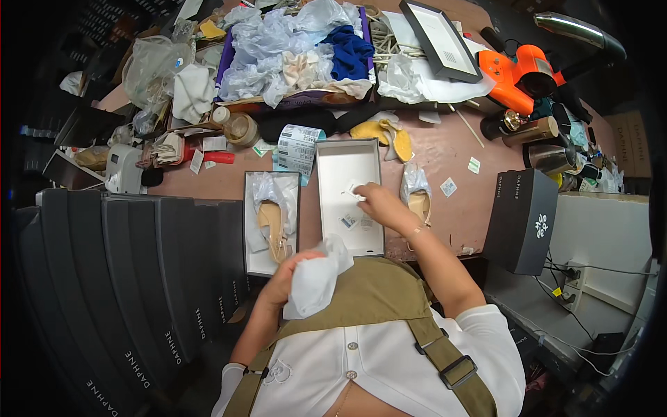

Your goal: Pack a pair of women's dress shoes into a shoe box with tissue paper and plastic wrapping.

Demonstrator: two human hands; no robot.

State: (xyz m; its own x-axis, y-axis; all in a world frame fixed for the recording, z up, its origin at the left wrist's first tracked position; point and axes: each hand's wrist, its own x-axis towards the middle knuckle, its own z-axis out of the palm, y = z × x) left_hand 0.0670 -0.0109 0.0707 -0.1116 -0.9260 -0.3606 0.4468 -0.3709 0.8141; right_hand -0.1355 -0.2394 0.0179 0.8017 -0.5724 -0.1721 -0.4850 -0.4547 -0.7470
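Her left hand (292, 267) grips crumpled white tissue (316, 278) near her chest while the right hand (372, 198) pinches a small packet (354, 192) over the empty box (347, 174) on the worktop (445, 149); it might drop outside.

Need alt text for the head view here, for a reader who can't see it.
Seen from above, a person at a cluttered pink table reaches the right hand into an empty white box while the left hand holds crumpled white tissue. Left of it, a second box holds a tan shoe; another shoe lies on the right, and dark boxes are stacked at the left.
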